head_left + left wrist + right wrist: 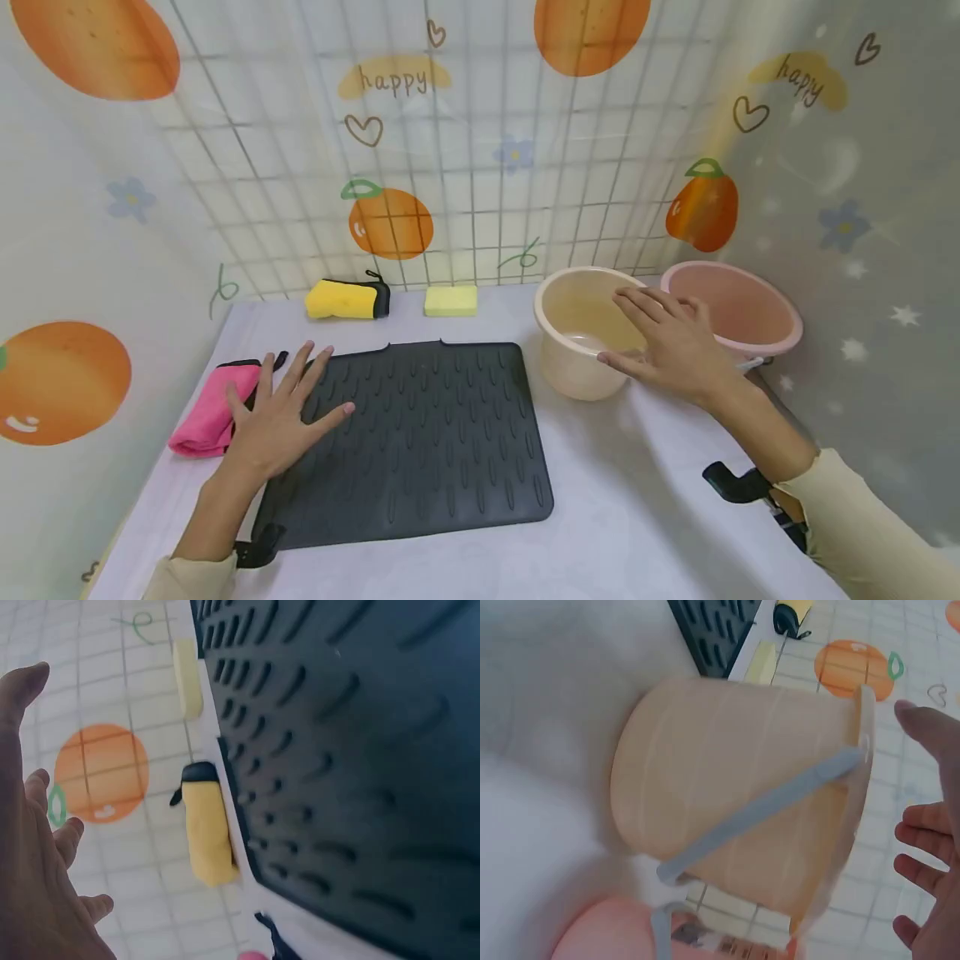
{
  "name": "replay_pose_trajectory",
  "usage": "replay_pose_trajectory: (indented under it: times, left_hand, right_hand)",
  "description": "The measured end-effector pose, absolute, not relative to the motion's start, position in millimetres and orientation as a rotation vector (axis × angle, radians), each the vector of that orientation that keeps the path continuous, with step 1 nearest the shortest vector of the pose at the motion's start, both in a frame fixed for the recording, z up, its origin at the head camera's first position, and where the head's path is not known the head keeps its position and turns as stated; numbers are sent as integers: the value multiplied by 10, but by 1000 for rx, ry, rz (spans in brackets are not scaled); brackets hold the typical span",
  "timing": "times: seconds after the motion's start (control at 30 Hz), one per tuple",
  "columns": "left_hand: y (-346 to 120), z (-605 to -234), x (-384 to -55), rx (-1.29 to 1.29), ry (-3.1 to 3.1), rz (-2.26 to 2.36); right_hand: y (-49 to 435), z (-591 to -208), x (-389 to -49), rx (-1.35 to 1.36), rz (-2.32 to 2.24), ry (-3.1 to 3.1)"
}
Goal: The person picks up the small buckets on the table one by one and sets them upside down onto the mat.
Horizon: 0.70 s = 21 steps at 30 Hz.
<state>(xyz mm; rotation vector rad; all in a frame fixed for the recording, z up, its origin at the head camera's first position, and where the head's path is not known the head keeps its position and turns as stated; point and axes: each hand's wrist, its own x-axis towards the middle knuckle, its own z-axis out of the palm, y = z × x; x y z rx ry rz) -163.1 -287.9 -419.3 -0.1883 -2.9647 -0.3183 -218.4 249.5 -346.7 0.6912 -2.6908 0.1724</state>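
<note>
My left hand (273,421) hovers with spread fingers over the left part of a dark grey ridged rubber mat (427,442). Beside it on the left lies a folded pink cloth (206,417) with black trim, partly behind the fingers. My right hand (678,346), fingers extended and holding nothing, is above the near right rim of a cream bucket (577,371). In the right wrist view that bucket's grey handle (757,814) hangs down along its side, and the hand is beyond the rim, apart from it. Behind the right hand stands a pink bucket (750,312).
A rolled yellow cloth (345,300) with black trim and a pale yellow sponge (451,301) lie along the back of the white table (600,517). A wire grid behind a fruit-printed curtain (465,150) closes off the back; curtain also hangs at both sides.
</note>
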Motion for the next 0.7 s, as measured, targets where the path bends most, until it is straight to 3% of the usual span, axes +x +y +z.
replay_pose_trajectory:
  times: [0.7]
  left_hand:
    - [-2049,-4454,-1957,-369,-2938,-544]
  right_hand:
    - [2207,-3646,-2214,901,201,-2498]
